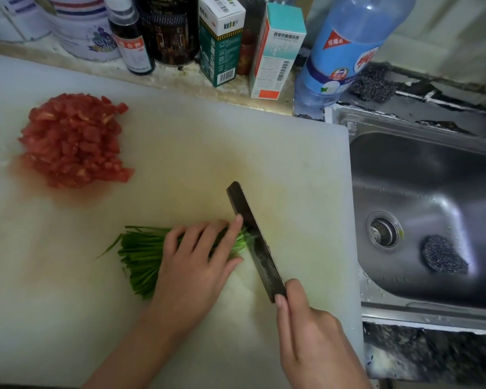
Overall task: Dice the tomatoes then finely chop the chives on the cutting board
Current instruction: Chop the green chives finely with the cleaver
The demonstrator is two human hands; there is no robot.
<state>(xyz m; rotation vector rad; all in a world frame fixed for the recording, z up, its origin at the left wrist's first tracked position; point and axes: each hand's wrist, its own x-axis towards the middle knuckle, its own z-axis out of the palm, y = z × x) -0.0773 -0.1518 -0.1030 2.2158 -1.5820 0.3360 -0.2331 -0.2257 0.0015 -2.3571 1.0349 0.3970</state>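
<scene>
On the wide white plastic cutting board (180, 153), a heap of diced red tomatoes (73, 138) sits at the far left corner in a little pink juice. Nearer the person lies a bundle of long green chives (139, 256), held down by the left hand (197, 256), its fingers curved over the stalks and its thumb tucked against the near side. The right hand (306, 329) is wrapped around the handle of a dark-bladed kitchen knife (254, 237), whose blade meets the bundle's right end beside the left fingertips. A steel sink (421, 175) lies just beside the board.
</scene>
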